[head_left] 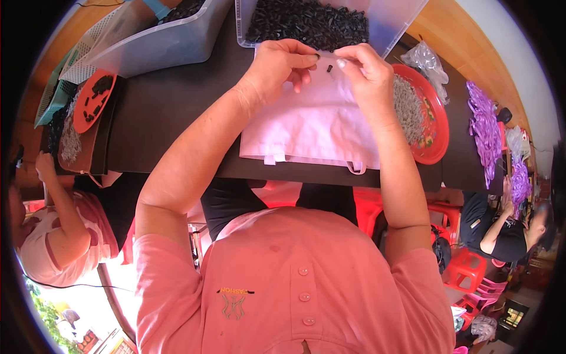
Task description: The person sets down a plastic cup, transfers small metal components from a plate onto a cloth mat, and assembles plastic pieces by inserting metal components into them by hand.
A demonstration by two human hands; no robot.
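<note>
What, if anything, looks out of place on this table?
One small black cylindrical piece shows against the pale pink cloth, apart from the heap of black pieces in the translucent plastic bin. It may be deliberate; nothing else stands out.

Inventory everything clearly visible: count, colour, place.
Bins: two, clear, far side
Black pieces: many, black, centre bin, left plate, cloth
Cloth: one, pink, under hands
Plates: two, red, left and right
Grey pieces: many, grey, right plate, left
Purple strips: uncounted, purple, right
Bag: one, clear, far right
Baskets: two, white, green, left
Table: one, dark, centre
Stools: several, red, right
Co-workers: two, pink clothes left, black right
Shirt: one, pink, bottom
Left hand: one, over cloth, pinching black piece
Right hand: one, over cloth, grip unclear
</note>
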